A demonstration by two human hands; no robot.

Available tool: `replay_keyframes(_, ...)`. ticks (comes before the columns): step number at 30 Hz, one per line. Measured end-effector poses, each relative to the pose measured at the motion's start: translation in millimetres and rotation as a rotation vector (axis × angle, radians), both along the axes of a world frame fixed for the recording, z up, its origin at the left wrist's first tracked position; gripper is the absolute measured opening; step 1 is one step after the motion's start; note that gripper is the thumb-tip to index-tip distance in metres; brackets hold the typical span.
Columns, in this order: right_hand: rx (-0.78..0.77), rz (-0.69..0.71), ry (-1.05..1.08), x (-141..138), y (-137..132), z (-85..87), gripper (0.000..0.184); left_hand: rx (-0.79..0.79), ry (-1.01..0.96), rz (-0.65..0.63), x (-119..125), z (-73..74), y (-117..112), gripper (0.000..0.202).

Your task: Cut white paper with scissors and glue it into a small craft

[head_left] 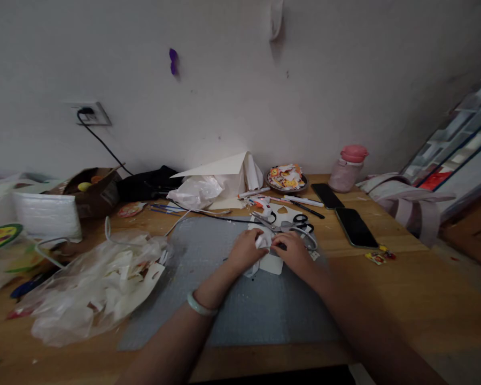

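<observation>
Over the grey mat (pixel 184 256), my left hand (pixel 245 250) is closed on a small white piece (pixel 263 240), which looks like thin paper or film. My right hand (pixel 295 255) pinches just beside it, thumb against fingers. What lies in that pinch is too small to make out. Below the fingers a white card (pixel 271 264) rests flat on the mat. Scissors with black handles (pixel 300 218) lie just beyond both hands, their blades pointing left. A pale bangle (pixel 200 305) circles my left wrist.
A clear plastic bag of paper scraps (pixel 100 289) lies left. Behind are pens (pixel 304 200), a bowl of cut-outs (pixel 287 178) and folded white paper (pixel 224 166). Two phones (pixel 356 228) and a pink-lidded bottle (pixel 347 170) stand or lie right. A cord (pixel 100 140) hangs from the wall socket.
</observation>
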State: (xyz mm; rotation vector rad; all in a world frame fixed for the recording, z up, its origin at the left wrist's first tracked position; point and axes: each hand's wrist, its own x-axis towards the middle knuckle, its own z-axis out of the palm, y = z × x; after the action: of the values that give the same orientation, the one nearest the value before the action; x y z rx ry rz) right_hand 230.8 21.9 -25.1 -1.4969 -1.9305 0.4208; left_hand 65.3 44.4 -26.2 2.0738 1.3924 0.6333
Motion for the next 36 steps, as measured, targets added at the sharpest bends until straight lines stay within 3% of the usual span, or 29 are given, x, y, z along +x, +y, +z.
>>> replay_keyframes(6, -0.122, -0.025, 0.184, -3.5, -3.5, 7.8, 0.007, -0.022, -0.034, -0.025, -1.4, 3.5, -0.8, 0.040)
replay_keyframes(11, -0.230, -0.005, 0.334, -2.3, -2.3, 7.7, 0.011, -0.152, -0.187, -0.121, -4.0, 0.8, 2.9, 0.018)
replay_keyframes(18, -0.086, -0.035, 0.366, -1.0, -1.1, 9.2, 0.014, -0.257, -0.406, -0.060, -3.6, -3.4, 4.8, 0.022)
replay_keyframes(24, -0.186, -0.106, 0.468, -2.2, -4.0, 11.3, 0.014, -0.299, -0.438, -0.046, -2.8, -2.6, 4.5, 0.020)
replay_keyframes(36, -0.188, -0.042, 0.516, -4.3, -5.4, 11.8, 0.012, -0.281, -0.400, -0.100, -2.7, 2.3, 1.1, 0.015)
